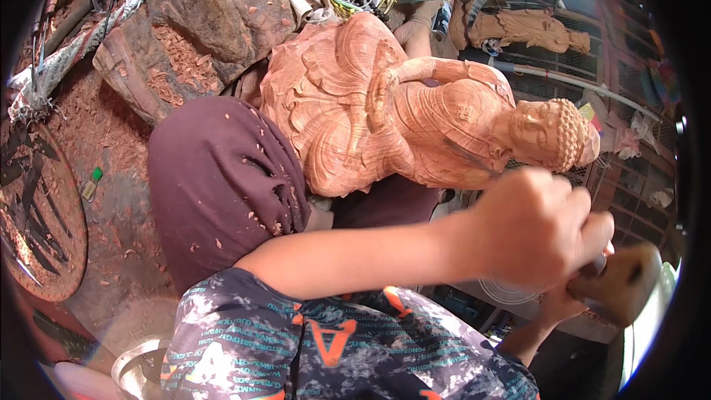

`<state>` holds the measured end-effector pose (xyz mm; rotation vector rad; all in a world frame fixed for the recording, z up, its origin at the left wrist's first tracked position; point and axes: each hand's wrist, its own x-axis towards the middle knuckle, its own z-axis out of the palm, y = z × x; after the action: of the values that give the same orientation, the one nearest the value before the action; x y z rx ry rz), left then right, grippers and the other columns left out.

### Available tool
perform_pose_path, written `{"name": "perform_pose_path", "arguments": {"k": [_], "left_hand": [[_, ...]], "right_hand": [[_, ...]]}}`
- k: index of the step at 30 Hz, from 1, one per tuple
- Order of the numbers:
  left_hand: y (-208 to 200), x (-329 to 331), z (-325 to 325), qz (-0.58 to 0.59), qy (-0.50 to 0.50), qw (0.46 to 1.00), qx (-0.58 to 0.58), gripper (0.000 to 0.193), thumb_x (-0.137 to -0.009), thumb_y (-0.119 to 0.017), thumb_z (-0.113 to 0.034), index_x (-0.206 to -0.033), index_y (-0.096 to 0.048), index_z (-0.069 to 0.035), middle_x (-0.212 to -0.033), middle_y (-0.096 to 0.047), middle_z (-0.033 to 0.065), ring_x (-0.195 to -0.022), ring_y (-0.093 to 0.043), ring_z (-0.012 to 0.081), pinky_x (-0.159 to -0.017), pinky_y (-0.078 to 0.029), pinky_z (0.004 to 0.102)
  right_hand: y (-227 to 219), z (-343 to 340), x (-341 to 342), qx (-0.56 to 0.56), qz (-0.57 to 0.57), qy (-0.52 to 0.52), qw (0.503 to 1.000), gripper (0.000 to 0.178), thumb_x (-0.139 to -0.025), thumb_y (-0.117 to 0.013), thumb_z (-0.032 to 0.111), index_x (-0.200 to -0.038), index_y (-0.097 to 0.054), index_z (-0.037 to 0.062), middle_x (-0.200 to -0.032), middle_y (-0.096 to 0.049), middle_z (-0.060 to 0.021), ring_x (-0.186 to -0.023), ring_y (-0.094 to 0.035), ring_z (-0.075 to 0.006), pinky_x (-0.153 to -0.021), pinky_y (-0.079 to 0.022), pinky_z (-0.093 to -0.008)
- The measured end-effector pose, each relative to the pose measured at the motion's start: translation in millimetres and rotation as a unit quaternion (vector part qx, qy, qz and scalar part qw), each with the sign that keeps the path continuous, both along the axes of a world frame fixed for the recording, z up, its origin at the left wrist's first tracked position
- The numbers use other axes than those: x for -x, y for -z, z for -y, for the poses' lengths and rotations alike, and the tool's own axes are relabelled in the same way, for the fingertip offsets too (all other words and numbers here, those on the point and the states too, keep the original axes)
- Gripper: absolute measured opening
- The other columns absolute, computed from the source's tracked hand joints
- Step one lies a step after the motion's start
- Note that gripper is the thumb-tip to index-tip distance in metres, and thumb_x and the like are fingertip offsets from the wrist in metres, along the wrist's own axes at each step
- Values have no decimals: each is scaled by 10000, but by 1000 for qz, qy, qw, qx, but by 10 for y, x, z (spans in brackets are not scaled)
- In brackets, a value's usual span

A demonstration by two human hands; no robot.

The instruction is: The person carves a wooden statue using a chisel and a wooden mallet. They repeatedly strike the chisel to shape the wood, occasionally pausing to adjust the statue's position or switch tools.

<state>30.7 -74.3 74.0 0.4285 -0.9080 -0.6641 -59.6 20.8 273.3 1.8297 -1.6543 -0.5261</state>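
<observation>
Statue lies at upper centre, above left hand.
It runs left to right, head end nearest; left grip is closed round dark tool; right hand's grip, behind mallet, I cannot tell.

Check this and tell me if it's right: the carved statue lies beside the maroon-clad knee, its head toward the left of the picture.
Not quite: the head camera view shows the carved statue with its head toward the right of the picture. It does lie beside the maroon-clad knee.
</observation>
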Motion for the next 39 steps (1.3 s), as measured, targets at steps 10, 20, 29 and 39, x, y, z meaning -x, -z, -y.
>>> {"name": "perform_pose_path", "arguments": {"k": [10, 20, 29, 39], "left_hand": [[-26, 337, -657, 197, 195, 961, -12, 156, -818, -575, -208, -855, -552, -58, -656, -556, 56, -555, -610, 203, -488, -484, 307], [73, 436, -905, 274, 254, 924, 81, 196, -803, -586, -187, -891, -564, -12, -648, -597, 112, -565, -640, 258, -500, -511, 371], [106, 491, -936, 327, 260, 903, 102, 174, -793, -585, -171, -881, -548, -26, -643, -579, 110, -559, -636, 264, -485, -504, 372], [-45, 603, -726, 341, 38, 927, 152, 195, -756, -620, -292, -811, -552, -117, -613, -441, 3, -505, -493, 137, -441, -377, 273]], "right_hand": [[994, -715, 820, 111, 433, 1, 894, 457, -837, -648, 118, -1221, -467, -52, -1052, -584, -95, -943, -579, -173, -839, -462, -309], [1550, -1019, 1173, 155, 662, 96, 727, 563, -806, -733, 233, -1259, -474, 20, -920, -561, -1, -822, -581, -98, -766, -477, -274], [1972, -1073, 1292, 113, 738, 71, 662, 587, -796, -737, 280, -1251, -471, 20, -1197, -518, -64, -1037, -544, -149, -882, -448, -312], [2200, -1010, 1452, 148, 746, 39, 649, 561, -825, -687, 167, -1298, -429, 12, -1247, -503, -75, -1101, -517, -160, -913, -434, -301]]}}
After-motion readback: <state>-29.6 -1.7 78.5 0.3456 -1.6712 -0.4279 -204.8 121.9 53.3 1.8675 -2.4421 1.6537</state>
